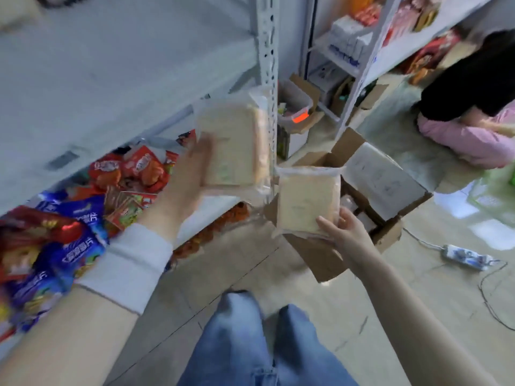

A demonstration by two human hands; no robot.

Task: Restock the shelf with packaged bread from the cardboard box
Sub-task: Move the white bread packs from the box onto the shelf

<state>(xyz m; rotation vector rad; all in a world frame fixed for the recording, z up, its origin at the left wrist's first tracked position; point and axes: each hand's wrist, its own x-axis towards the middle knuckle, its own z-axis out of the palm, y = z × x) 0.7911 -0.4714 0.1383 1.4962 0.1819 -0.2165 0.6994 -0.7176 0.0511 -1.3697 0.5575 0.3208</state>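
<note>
Head view, looking down: two clear-wrapped packs of sliced bread are being held in the air between the shelf and the cardboard box. The upper bread pack (231,143) is sitting in the left hand (192,176), which is gripping its near left corner. Motion blur is smearing the fingers, so their exact placing cannot be told. This pack is overlapping the perforated upright (269,51) of the shelf (111,65), whose pale board is filling the far left.

The lower bread pack (306,201) is being pinched at its near right corner by the right hand (344,232), the thumb lying on the front and the fingers curling behind, out of sight. It is hanging over the open cardboard box (326,260) and covering part of the opening. The contents are showing only as pale wrapped shapes, too blurred to identify.

Red and blue snack packets (69,218) are lying heaped on a lower tier at the near left, cut off by the frame edge. A white sleeve (128,263) is covering the left wrist. A power strip (465,257) is lying on the floor (362,316) to the right of the box. Another person (473,107) is crouching at the far right, partly cut off, beside a second rack (362,37) whose goods are too blurred to read.
</note>
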